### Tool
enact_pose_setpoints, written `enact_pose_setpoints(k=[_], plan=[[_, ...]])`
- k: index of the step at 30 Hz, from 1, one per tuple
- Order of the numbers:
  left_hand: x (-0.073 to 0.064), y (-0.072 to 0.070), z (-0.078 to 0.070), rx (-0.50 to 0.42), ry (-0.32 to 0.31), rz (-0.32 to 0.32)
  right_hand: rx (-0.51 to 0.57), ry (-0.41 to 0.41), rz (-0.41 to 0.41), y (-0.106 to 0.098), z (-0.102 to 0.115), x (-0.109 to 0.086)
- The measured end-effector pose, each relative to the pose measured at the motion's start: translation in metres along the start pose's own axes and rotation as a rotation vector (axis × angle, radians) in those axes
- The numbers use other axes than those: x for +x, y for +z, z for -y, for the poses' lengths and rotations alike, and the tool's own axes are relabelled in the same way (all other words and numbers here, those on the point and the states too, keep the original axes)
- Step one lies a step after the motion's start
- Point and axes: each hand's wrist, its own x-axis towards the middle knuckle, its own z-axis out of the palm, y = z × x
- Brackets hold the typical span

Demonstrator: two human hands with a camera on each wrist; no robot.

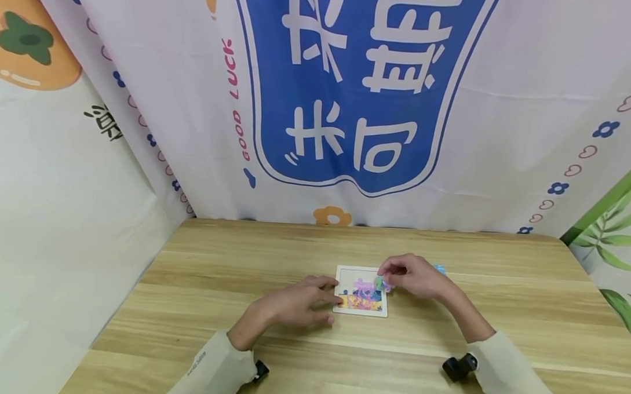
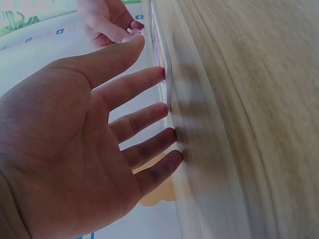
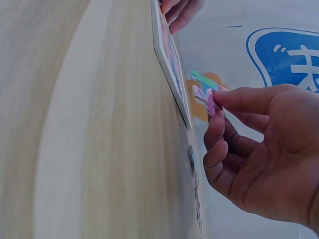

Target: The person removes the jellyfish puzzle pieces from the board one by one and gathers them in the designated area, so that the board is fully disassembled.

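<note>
A right hand (image 1: 414,276) pinches a jigsaw piece (image 3: 204,94), blue-green along one side and pink on a knobbed other, between thumb and fingertips, holding it raised at the right edge of a white-bordered puzzle tray (image 1: 349,275) on a wood-grain table (image 1: 214,251). Inside the tray, fitted pieces (image 1: 361,301) fill the lower part in yellow, orange, deep blue and pink, a pink patch climbing above them; the upper part shows the pale base. The left hand (image 1: 298,303), fingers spread, touches the tray's left edge with its index fingertip. Blue loose pieces (image 1: 439,268) lie beyond the right hand, partly hidden by it. The tray sits well apart from the table's far edge, where a printed cloth (image 1: 505,151) hangs, with tabletop stretching to either side and between the forearms.
</note>
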Motion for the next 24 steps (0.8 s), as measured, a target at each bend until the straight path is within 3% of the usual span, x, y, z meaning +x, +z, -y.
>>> enact_pose_setpoints(k=[24], plan=[[-0.001, -0.001, -0.002, -0.011, -0.007, -0.001, -0.032, 0.016, -0.022, -0.023, -0.015, -0.017]])
